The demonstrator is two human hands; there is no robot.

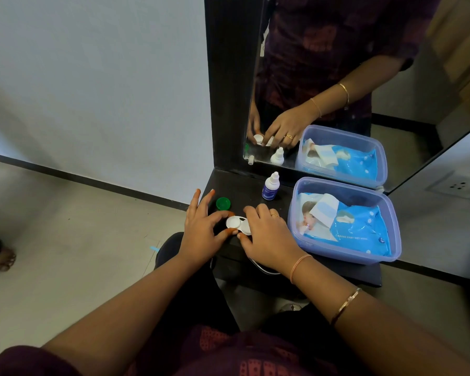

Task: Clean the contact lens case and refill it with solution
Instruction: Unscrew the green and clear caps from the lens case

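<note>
A white case (pixel 245 228) lies near the front edge of the dark counter (pixel 244 191), toward its left end, with both hands on it. The left hand (pixel 201 232) pinches the round white cap (pixel 234 222) on the case's left end between its curled thumb and forefinger, while its other fingers are spread straight, reaching past the left edge of the counter. Whether this cap is screwed tight or sits loose cannot be told. The right hand (pixel 269 237) covers the case's right end, with its fingers bent over the far side and the thumb against the near side, so it grips the case; that end is mostly hidden under the hand. A ring (pixel 274 214) shows on one finger of this hand, and a thread band (pixel 299 268) and a thin bangle (pixel 346 305) circle the wrist and forearm. A green cap (pixel 223 203) lies apart from the case, just behind the left hand's forefinger near the counter's left edge. A small bottle (pixel 270 189) with a white nozzle and a dark blue label stands upright toward the back, near the mirror (pixel 337 63). At the right end sits a clear plastic box (pixel 292 221) without a lid, and in it lies a blue pack of wipes (pixel 358 229). The mirror repeats the hands, bottle and box. A bare foot (pixel 3 260) shows on the floor at far left.
</note>
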